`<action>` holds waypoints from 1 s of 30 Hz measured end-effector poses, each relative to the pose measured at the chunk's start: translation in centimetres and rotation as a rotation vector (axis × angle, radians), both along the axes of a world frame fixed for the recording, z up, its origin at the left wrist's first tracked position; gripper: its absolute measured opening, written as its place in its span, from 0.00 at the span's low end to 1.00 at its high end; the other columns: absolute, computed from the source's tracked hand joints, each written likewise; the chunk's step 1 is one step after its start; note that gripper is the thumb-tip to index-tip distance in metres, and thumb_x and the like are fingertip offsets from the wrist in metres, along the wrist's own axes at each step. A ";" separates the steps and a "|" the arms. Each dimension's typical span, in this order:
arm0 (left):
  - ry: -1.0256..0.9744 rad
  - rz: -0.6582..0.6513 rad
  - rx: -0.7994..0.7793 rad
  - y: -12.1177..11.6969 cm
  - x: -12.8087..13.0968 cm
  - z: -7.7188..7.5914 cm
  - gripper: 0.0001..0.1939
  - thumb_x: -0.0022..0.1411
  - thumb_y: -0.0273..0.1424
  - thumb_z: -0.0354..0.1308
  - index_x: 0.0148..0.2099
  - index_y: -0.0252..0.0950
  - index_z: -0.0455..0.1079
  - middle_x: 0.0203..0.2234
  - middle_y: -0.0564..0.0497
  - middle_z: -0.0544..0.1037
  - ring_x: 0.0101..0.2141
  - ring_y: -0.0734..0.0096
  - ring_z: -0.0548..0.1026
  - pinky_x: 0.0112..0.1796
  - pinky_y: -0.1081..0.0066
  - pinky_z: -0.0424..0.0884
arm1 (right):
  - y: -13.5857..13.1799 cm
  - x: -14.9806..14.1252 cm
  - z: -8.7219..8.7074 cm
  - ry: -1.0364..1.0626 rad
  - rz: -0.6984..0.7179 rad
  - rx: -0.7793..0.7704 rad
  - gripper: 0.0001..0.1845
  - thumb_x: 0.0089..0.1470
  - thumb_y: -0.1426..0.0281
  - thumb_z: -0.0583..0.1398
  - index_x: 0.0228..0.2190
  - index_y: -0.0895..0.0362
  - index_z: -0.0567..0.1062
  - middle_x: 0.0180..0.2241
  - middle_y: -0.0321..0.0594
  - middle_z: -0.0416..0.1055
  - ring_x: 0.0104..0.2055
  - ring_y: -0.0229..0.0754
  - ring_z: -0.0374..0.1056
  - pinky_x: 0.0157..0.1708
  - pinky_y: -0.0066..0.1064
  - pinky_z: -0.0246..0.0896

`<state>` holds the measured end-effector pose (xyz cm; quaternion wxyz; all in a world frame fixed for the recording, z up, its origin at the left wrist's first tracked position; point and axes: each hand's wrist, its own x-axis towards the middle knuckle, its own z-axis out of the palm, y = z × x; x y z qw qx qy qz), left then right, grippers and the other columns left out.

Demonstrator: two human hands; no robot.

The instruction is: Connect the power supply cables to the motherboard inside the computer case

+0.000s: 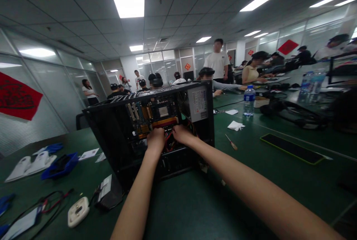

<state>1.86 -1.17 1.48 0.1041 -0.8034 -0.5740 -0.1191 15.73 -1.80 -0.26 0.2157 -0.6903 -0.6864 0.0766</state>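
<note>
An open black computer case [111,139] stands on the green table, its inside facing me. Both of my hands reach into it, at the lower edge of the motherboard [145,115]. My left hand [157,138] is closed, its fingertips turned away from me; whatever they grip is hidden. Close beside it on the right, my right hand [182,134] is closed too, next to red and black cables [169,141] that run between the hands. Its fingertips are hidden as well. Above my right hand sits the power supply [198,102], with a white label.
Left of the case lie a blue tray [61,167], a black boxy part [109,191], a white square object [78,211] and loose cables. On the right are a screwdriver [231,142], a crumpled tissue [235,125], a water bottle [249,100] and a black mat [291,148]. People sit and stand beyond.
</note>
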 end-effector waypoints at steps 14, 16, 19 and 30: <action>-0.022 0.004 0.008 0.2 -0.2 0.0 0.15 0.69 0.27 0.49 0.43 0.35 0.79 0.40 0.38 0.82 0.43 0.54 0.81 0.40 0.67 0.73 | 0.5 0.2 -0.8 0.042 0.031 0.023 0.18 0.65 0.71 0.53 0.43 0.64 0.81 0.44 0.58 0.79 0.46 0.48 0.76 0.41 0.28 0.62; -0.029 0.003 -0.004 0.2 -0.2 0.0 0.16 0.70 0.29 0.48 0.44 0.36 0.78 0.40 0.39 0.82 0.43 0.56 0.81 0.40 0.68 0.72 | 0.5 0.2 -0.7 0.042 0.020 0.034 0.18 0.64 0.71 0.53 0.43 0.64 0.82 0.44 0.58 0.79 0.45 0.49 0.76 0.39 0.29 0.62; -0.048 0.007 -0.018 0.0 -0.2 -0.1 0.14 0.70 0.31 0.48 0.48 0.36 0.75 0.40 0.40 0.82 0.42 0.58 0.80 0.40 0.68 0.71 | 0.3 0.0 -0.5 0.048 0.001 0.047 0.18 0.62 0.70 0.53 0.41 0.63 0.82 0.42 0.56 0.80 0.44 0.48 0.76 0.36 0.29 0.60; -0.087 -0.140 -0.032 0.1 -0.4 -0.9 0.13 0.70 0.30 0.48 0.45 0.33 0.73 0.40 0.38 0.81 0.42 0.57 0.80 0.40 0.68 0.70 | 0.3 0.0 -0.6 0.124 0.132 0.154 0.15 0.60 0.68 0.56 0.36 0.61 0.81 0.37 0.48 0.80 0.37 0.42 0.73 0.31 0.27 0.54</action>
